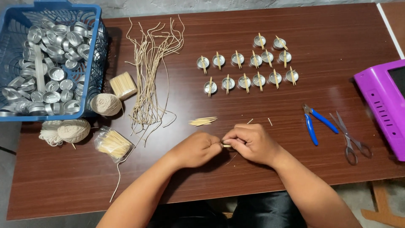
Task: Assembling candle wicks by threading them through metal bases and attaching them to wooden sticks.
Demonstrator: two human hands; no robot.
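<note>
Head view: a small wooden stick [226,145] is pinched between both hands at table centre, near the front edge. Left hand [196,148] is curled shut around one end; right hand [253,143] closes fingertips on the other, apparently steadying it for fine work. A thin wick strand seems to trail below, too fine to confirm.

At 12 o'clock, close by, lies a loose pile of sticks [203,121]. Further at 1 o'clock, foil cups [249,67] stand in rows, each with a stick laid across. At 10 o'clock: cut wick lengths [149,71], string balls [105,104], blue basket [90,25] of empty cups. Pliers [314,122] and scissors [348,137] at 3 o'clock. Table [190,190] is bare around the wrists.
</note>
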